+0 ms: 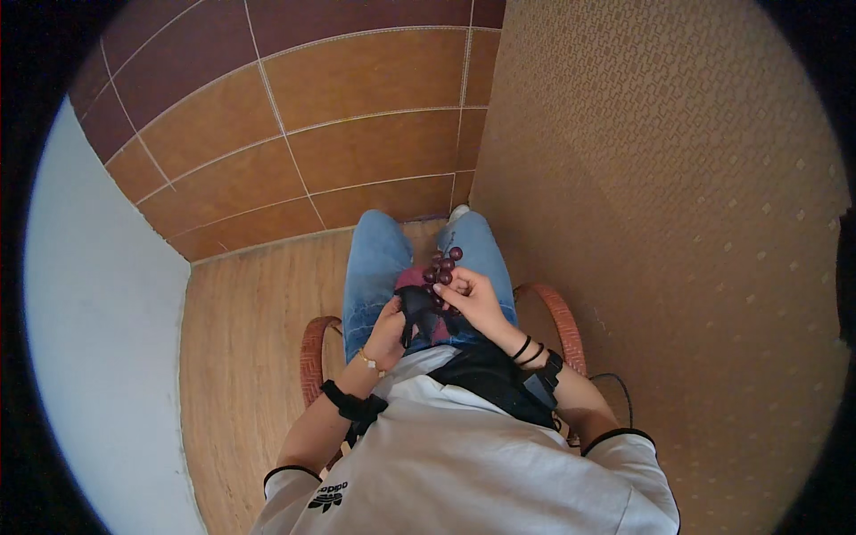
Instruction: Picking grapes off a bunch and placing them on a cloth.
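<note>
Both hands are over my lap. My right hand (472, 298) pinches a bunch of dark purple grapes (441, 265), real or artificial I cannot tell. The round berries stand out beyond its fingertips, towards my knees. To its left, my left hand (388, 332) grips a black, soft-looking item (418, 309) at its left side; its exact kind is unclear. A dark pink thing (409, 277) shows behind the black item, between my thighs, partly covered by it and the grapes.
I sit in a chair with woven reddish-brown armrests (565, 328) on both sides. A brown patterned wall (655, 234) is close on the right. Ahead is a tan and maroon panelled wall (374, 73); a white wall (107, 301) and wood-look floor (247, 361) lie left. A dark cable (627, 394) curves beside the chair.
</note>
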A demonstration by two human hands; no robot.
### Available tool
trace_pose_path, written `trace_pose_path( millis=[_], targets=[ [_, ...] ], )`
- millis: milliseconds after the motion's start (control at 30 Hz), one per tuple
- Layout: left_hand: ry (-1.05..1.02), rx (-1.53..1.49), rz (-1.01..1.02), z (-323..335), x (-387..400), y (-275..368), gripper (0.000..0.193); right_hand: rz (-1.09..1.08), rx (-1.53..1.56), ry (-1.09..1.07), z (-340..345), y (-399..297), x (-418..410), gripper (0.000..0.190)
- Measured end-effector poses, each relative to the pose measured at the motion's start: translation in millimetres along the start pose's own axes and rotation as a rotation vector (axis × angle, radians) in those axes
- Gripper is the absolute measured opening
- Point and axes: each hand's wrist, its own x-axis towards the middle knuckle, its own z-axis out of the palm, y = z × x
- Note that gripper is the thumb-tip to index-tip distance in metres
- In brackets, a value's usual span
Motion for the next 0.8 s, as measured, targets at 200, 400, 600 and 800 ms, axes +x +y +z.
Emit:
trace_pose_path(
  millis=[200,400,600,800],
  targets=[
    [-0.004,-0.090,0.085,-1,2,-5,0.030,0.014,0.027,-0.017,1,-2,-1,0.019],
    [-0.023,-0.059,0.113,1,1,0,0.031,0.018,-0.004,-0.019,-1,-4,-1,0.017],
    [-0.005,-0.121,0.171,-4,5,-7,0.032,0.037,0.007,-0.034,-1,-7,-2,0.015],
    [-0.085,-0.070,0.141,-8,7,-7,0.031,0.045,0.013,-0.026,1,-13,-2,0.014]
  ],
)
